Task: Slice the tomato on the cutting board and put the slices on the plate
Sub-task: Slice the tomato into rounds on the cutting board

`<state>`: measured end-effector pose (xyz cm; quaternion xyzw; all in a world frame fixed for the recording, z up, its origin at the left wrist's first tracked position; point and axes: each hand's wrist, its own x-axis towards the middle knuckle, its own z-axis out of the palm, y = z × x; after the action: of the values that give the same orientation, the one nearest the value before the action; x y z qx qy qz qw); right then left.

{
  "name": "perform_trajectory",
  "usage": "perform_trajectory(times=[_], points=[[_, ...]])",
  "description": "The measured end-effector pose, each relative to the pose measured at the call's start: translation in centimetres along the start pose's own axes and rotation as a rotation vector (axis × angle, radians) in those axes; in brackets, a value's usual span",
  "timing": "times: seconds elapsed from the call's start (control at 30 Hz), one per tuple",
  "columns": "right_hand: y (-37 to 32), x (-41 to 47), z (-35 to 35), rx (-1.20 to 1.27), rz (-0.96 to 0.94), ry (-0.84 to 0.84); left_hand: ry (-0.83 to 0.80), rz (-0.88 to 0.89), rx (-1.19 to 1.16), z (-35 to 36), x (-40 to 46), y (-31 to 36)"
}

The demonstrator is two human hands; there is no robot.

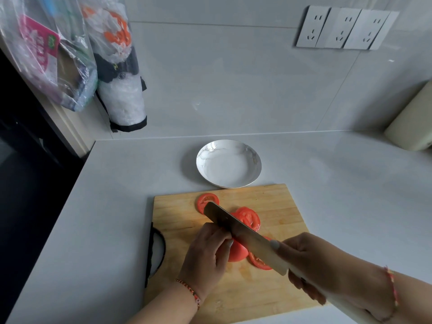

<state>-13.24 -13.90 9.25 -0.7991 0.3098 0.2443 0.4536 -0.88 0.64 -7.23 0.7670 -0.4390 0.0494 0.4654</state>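
Observation:
A wooden cutting board (275, 206) lies on the counter in front of me. My left hand (207, 256) presses down on the uncut piece of tomato (237, 252). My right hand (325, 270) grips the pale handle of a wide knife (238, 232), whose blade rests against the tomato beside my left fingers. One cut slice (205, 202) lies at the board's far edge, a few overlapping slices (249, 217) lie behind the blade, and another slice (258, 261) lies under it. The white marbled plate (229, 163) stands empty just beyond the board.
Plastic bags (70, 54) hang at the upper left beside a dark opening. A cream appliance (411, 122) stands at the right against the wall, with wall sockets (343, 28) above. A black handle (155, 251) sticks out at the board's left edge.

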Motion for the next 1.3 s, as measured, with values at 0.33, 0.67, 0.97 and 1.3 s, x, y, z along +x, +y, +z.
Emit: perform_trajectory(times=[0.33, 0.67, 0.97, 1.3], points=[[-0.8, 1.5, 0.8, 0.02, -0.06, 0.03, 0.001, 0.002, 0.009, 0.0, 0.0, -0.2], [0.2, 1.9, 1.4, 0.014, -0.056, 0.026, -0.015, -0.079, -0.041, 0.0, -0.2, 0.2], [1.8, 1.7, 1.5, 0.059, -0.001, -0.002, -0.007, -0.087, -0.018, -0.1, -0.2, 0.2], [1.1, 4.9, 4.1, 0.218, -0.052, 0.048, 0.01, -0.115, -0.015, -0.9, -0.5, 0.0]])
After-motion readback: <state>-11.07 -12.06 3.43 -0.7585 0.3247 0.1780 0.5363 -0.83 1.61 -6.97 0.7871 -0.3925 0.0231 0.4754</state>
